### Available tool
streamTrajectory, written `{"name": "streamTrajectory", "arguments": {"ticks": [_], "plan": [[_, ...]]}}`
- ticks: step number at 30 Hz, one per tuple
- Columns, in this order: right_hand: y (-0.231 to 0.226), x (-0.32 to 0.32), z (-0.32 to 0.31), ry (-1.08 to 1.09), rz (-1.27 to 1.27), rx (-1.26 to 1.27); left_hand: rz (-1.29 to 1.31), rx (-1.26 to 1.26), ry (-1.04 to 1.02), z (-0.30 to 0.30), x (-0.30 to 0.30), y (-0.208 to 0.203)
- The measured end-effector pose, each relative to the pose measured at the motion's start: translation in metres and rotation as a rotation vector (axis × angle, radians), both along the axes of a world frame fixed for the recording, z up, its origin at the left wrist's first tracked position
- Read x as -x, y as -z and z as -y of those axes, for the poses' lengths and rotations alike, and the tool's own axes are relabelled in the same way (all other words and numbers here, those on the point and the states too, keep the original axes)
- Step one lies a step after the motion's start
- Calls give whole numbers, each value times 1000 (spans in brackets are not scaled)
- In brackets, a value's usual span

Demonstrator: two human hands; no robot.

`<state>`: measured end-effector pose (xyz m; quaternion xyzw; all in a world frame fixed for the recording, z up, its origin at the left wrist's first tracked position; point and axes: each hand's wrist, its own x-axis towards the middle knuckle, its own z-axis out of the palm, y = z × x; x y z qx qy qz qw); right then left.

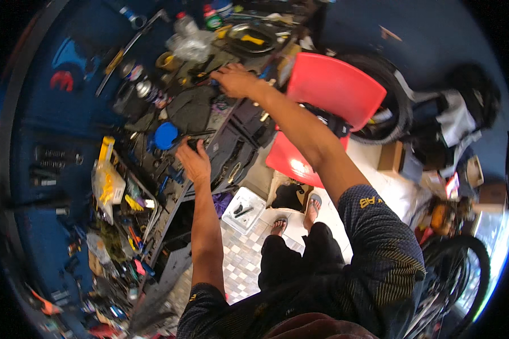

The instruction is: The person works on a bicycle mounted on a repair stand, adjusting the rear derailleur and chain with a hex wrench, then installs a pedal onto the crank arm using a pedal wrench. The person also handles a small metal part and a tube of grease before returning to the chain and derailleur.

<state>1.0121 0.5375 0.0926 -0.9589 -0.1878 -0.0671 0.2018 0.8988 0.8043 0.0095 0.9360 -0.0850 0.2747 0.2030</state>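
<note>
My left hand [194, 163] is at the front edge of a cluttered workbench, its fingers closed around a small black object [193, 144] whose kind I cannot make out. Just beyond it sits a round blue lid or container [166, 136]. Farther along the bench, my right hand [237, 81] reaches out with its fingers stretched over small dark items, next to a crumpled dark cloth [220, 59]. What lies directly under these fingertips is partly hidden. Between the two hands is a dark grey flat piece [191, 109], with spray cans [146, 90] behind it.
A red chair [336, 90] stands to the right of the bench, with a bicycle wheel [398, 107] behind it. On the floor is a white tray [244, 210] near my feet. An oval metal tray [250, 38] rests at the bench's far end. Tools hang on the blue wall [34, 118].
</note>
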Motion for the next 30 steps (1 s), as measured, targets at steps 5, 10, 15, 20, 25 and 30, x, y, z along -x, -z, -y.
{"name": "streamTrajectory", "arguments": {"ticks": [5,10,15,20,25,30], "plan": [[2,188,-3,299,83,-921,21,46,35,-7,8,2],[68,432,-34,812,-75,-838,264,166,229,-4,42,-6],[64,624,-78,1051,-133,-985,-902,848,802,67,171,47],[15,713,-99,1404,70,-1015,-1685,985,906,174,345,39],[-12,773,-110,1697,264,-1061,-1859,686,1284,267,446,-6],[-7,836,-115,1858,532,-1016,-2064,543,1464,302,546,-27]]}}
